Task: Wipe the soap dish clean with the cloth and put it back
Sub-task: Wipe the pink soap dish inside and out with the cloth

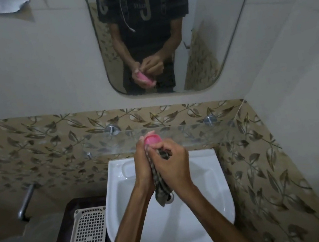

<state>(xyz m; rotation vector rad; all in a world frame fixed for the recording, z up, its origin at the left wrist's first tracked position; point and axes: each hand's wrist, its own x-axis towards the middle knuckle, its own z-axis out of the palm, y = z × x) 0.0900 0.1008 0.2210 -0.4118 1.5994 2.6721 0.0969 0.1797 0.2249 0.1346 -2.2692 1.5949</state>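
Observation:
A pink soap dish (152,139) is held up over the back of the white basin (214,200), just in front of the glass shelf (188,132). My left hand (143,165) grips the dish from the left, fingers curled round its rim. My right hand (173,162) is closed on a checked cloth (160,186) and presses it against the lower part of the dish. The cloth's loose end hangs down between my wrists toward the drain. Most of the dish is hidden by both hands.
A mirror (212,27) above the shelf reflects my hands and the dish. A white perforated tray (85,241) lies on a dark surface left of the basin. A metal tap (25,203) juts from the leaf-patterned tile wall (42,144) at the left.

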